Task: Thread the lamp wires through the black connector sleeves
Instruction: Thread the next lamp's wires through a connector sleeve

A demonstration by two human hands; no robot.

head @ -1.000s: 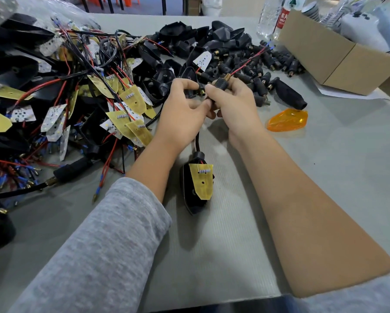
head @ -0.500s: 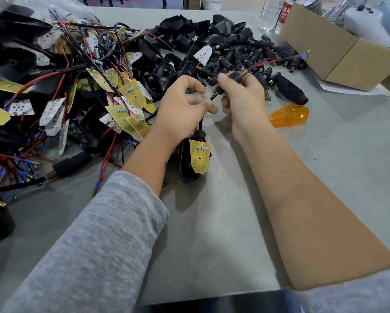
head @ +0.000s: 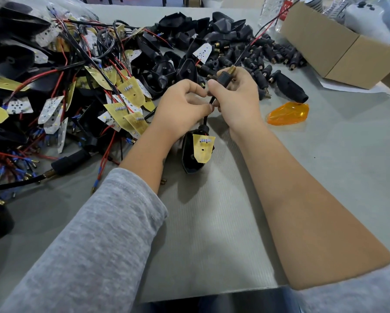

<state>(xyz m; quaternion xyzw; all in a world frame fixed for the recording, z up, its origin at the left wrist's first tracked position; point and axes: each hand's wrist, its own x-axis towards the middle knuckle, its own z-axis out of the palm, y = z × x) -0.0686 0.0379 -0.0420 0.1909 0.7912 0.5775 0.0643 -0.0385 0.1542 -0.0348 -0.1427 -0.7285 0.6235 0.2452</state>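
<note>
Head cam: right hand point(head: 235, 99) is curled around a black connector sleeve point(head: 223, 78), brass tip pointing up, red wire point(head: 260, 30) running out the top. Left hand point(head: 182, 107) pinches the black cable point(head: 206, 117) just below it, and the lamp housing point(head: 195, 152) hangs over the desk point(head: 336, 154).

Left fingers point(head: 197, 96) hide part of the wire point(head: 205, 119); box point(head: 338, 44) at 2 o'clock is cut off by the edge
</note>
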